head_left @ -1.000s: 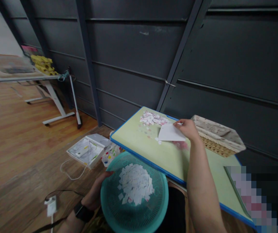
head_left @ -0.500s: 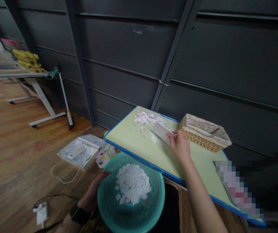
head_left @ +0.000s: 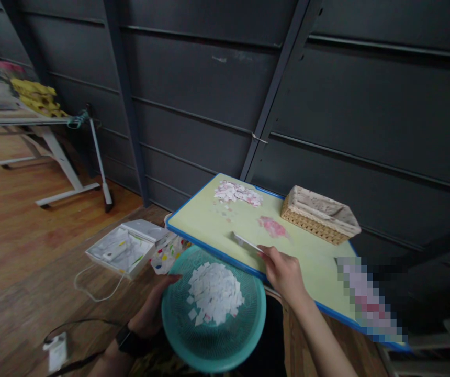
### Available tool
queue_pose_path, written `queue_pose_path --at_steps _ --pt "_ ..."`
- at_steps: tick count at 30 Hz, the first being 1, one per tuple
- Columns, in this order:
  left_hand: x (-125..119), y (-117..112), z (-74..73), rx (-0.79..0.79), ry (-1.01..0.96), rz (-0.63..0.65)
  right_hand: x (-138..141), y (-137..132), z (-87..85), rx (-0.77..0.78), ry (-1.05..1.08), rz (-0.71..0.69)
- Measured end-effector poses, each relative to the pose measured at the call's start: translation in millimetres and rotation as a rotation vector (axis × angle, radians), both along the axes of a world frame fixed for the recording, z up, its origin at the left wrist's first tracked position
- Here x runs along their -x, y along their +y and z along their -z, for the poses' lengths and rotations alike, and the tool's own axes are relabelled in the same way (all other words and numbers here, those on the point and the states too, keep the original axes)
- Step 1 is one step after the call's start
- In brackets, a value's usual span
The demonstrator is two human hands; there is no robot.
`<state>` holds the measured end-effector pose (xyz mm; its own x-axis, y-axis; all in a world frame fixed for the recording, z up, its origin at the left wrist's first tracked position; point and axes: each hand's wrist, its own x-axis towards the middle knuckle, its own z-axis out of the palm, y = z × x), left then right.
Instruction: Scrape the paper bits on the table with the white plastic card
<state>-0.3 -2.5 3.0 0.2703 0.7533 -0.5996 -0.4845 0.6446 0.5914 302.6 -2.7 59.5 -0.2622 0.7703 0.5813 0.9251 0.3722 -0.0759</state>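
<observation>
My left hand (head_left: 154,306) grips the left rim of a teal plastic strainer basket (head_left: 213,348), which holds a heap of small white paper squares (head_left: 215,292). My right hand (head_left: 285,269) pinches a flat white card (head_left: 248,244) over the small table, now seen almost edge-on and tilted close to the table's front edge. A few white scraps seem to be at the card's far end, though I cannot tell how many. At the back of the yellow-green tabletop (head_left: 195,217) lies a pile of paper pieces (head_left: 236,192). A pinkish printed patch (head_left: 272,227) shows beyond the card.
A lined wicker basket (head_left: 319,225) stands at the table's back right. On the floor to the left are an open white box (head_left: 119,250), a dotted bag (head_left: 168,254) and a white charger (head_left: 57,352) with cables. A dark panelled wall (head_left: 193,78) rises behind.
My right hand has drawn the card toward the front edge, and the pinkish patch has come into view. The loose scraps near the card have moved forward with it. My left hand stays on the strainer.
</observation>
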Motion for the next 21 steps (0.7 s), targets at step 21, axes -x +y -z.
queue_pose_path --at_steps 21 --pt "-3.5 -3.9 -16.5 -0.064 -0.001 0.058 18.2 -26.2 -22.1 0.058 0.358 -0.115"
